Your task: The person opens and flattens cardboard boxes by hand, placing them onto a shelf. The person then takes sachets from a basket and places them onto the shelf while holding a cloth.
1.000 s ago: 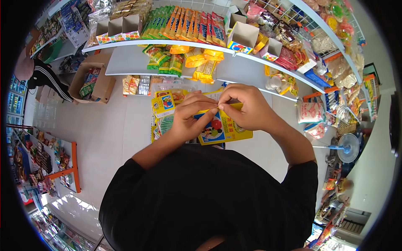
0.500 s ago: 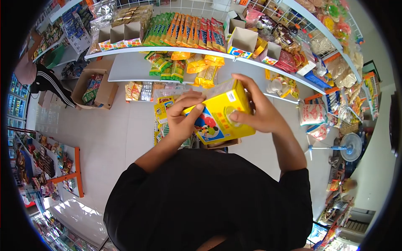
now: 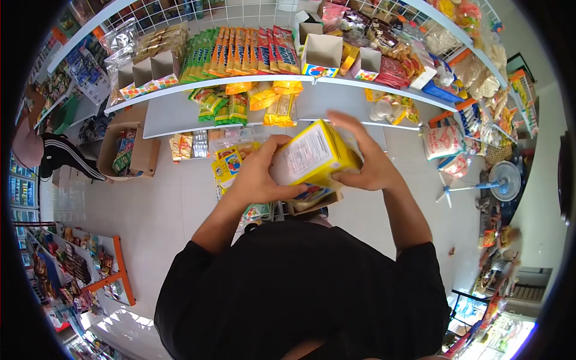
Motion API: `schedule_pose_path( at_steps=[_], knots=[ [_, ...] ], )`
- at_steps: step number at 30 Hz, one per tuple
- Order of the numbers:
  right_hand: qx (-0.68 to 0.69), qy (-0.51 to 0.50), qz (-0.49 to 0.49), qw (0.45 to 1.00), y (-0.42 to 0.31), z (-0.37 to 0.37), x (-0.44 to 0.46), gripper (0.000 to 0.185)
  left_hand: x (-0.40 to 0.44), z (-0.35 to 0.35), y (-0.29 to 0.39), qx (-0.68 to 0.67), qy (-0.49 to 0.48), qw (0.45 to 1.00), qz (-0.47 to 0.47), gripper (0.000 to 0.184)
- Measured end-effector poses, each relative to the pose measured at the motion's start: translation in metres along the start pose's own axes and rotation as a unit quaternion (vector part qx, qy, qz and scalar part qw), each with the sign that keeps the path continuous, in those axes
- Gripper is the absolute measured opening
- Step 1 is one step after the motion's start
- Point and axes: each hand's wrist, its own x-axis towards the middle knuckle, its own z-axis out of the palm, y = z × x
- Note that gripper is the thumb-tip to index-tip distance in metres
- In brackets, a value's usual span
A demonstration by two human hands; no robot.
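A yellow cardboard box point(image 3: 309, 157) with a printed white panel on its upturned face is held up in front of my chest. My left hand point(image 3: 262, 175) grips the box's left end, thumb along the lower edge and fingers behind. At its right end is my right hand point(image 3: 370, 161), thumb against the near side and fingers curved round the far corner, slightly blurred. Below the held box, an open brown carton point(image 3: 315, 206) is partly hidden by it and by my body. Yellow packs point(image 3: 228, 168) lie just beyond my left forearm.
A long shelf point(image 3: 198, 90) ahead carries green, orange and red packets point(image 3: 240, 53) and small open boxes point(image 3: 322, 55). On the floor at left stands a carton of packets point(image 3: 127, 147), near a person in striped trousers point(image 3: 72, 156). A fan point(image 3: 504, 181) stands at right.
The box has been turned in my hands: its colourful printed side now faces down and the white panel faces up. My left hand has shifted lower along its end. The view has shifted slightly.
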Motion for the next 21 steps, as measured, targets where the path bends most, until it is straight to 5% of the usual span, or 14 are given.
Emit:
schedule_pose_path(
  at_steps=[1,5,13,21],
  knots=[
    [-0.099,0.055,-0.009,0.994,-0.003,-0.004,0.001,0.093,0.001,0.011,0.000,0.023,0.080,0.996,-0.003,0.085],
    [-0.083,0.138,-0.007,0.987,-0.008,0.006,-0.005,0.095,0.013,0.036,-0.004,0.095,0.269,0.958,0.039,0.086],
    [-0.131,0.173,0.028,0.976,0.009,0.019,-0.018,0.092,0.017,0.056,0.018,0.231,0.293,0.927,0.022,0.085],
    [-0.014,0.107,0.067,0.992,0.029,0.003,-0.031,0.085,0.023,0.089,0.015,0.282,0.326,0.902,0.034,0.083]
  ],
)
